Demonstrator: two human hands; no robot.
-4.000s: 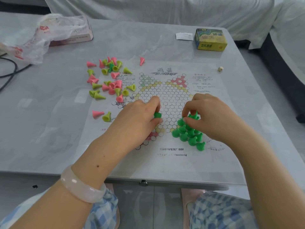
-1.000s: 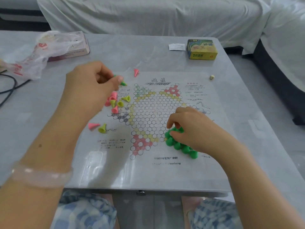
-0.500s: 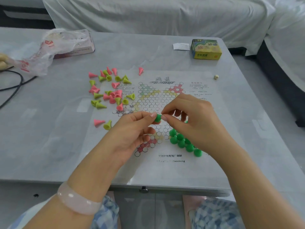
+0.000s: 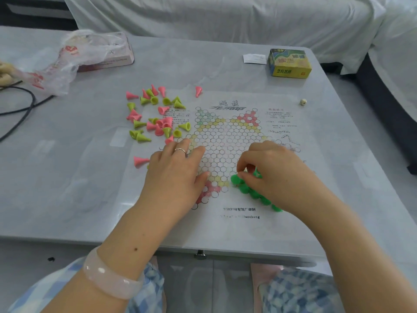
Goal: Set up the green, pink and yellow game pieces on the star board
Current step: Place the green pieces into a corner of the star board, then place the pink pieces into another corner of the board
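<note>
A paper star board (image 4: 225,143) with printed circles lies flat on the grey table. Several green pieces (image 4: 246,190) stand packed in its lower right point. My right hand (image 4: 270,170) is over them, fingertips pinched on a green piece (image 4: 257,173) at the top of the cluster. My left hand (image 4: 176,170) rests palm down on the board's left side, fingers spread, nothing in it. Pink and yellow cone pieces (image 4: 158,118) lie scattered left of the board, most on their sides. One pink cone (image 4: 140,161) lies beside my left hand.
A yellow-green box (image 4: 290,63) and a paper slip (image 4: 254,58) sit at the back right. A small die (image 4: 303,102) lies right of the board. A plastic bag (image 4: 74,57) over a pink box is back left, with a black cable (image 4: 20,107).
My left hand passed a green piece to my right hand, then dropped flat onto the board. My right hand carried the piece down to the green cluster.
</note>
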